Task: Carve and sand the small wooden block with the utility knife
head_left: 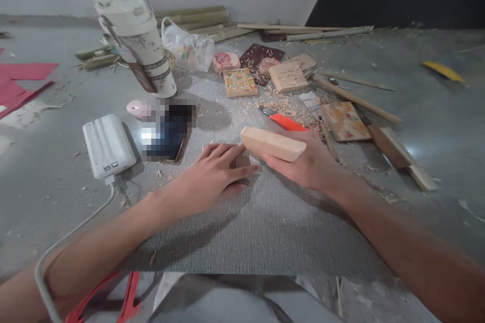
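Note:
My right hand (310,164) grips a pale wooden block (273,144) and holds it just above a grey textured mat (250,217). My left hand (215,174) lies on the mat beside it, fingers stretched out over a small piece of wood (242,161) that is mostly hidden under them. An orange-handled cutter (286,121) lies just beyond the block, among wood shavings.
A white power bank (108,145) with a cable, a phone (168,131) and a tall cream tumbler (138,43) stand to the left. Painted and carved wooden tiles (239,82), sticks, bamboo pieces and a plastic bag (187,50) are scattered at the back and right.

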A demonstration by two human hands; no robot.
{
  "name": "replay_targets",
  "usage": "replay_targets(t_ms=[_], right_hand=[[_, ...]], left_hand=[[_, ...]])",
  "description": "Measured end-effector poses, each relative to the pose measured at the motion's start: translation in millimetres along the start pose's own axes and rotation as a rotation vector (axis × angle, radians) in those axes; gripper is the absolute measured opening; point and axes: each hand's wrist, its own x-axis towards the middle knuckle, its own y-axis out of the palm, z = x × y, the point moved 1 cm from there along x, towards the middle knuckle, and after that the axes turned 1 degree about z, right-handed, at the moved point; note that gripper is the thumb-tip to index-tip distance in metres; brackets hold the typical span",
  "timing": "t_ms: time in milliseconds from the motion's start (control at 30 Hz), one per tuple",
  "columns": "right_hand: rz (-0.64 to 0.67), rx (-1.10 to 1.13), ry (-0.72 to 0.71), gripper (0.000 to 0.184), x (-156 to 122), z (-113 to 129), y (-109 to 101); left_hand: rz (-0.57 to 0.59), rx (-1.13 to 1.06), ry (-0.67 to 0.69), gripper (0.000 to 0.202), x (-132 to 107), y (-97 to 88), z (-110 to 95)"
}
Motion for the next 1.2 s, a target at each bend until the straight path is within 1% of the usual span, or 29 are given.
replay_targets(t_ms=[133, 267, 367, 500, 600, 700, 800, 1000, 1100, 1200], right_hand=[[-0.034, 0.012, 0.025, 0.009, -1, 1, -1], [0.029, 0.027, 0.025, 0.018, -3, 3, -2], [0.035, 0.044, 0.063, 0.024, -3, 4, -3], [0.022, 0.058, 0.082, 0.019, -3, 4, -2], [0.025, 0.061, 0.090, 0.021, -4, 3, -1], [0.031, 0.064, 0.088, 0.018, -4, 2, 1], [0.024, 0.082, 0.095, 0.020, -4, 1, 2], [0.092, 0.193, 0.076, 0.020, -4, -2, 6], [0.099, 0.206, 0.070, 0.022, -5, -5, 7], [0.098, 0.206, 0.067, 0.026, -5, -7, 7]], left_hand=[[-0.014, -0.005, 0.012, 0.047, 0, -0.8, 0], [-0.014, -0.003, 0.015, 0.047, 0, -1.6, 0], [-0.009, 0.015, 0.025, 0.047, 1, -1.5, 0], [-0.038, -0.004, 0.031, 0.046, 0, -0.8, 0], [-0.010, 0.023, 0.029, 0.048, -1, -1.2, 0], [0.005, 0.055, 0.029, 0.050, -1, -2.7, -1], [-0.007, 0.057, 0.023, 0.050, -1, -3.7, -1], [-0.002, 0.086, 0.034, 0.052, -1, -3.9, -1], [0.001, 0.082, 0.032, 0.052, -1, -3.3, -1], [-0.021, 0.056, 0.032, 0.048, -1, -2.4, 0]])
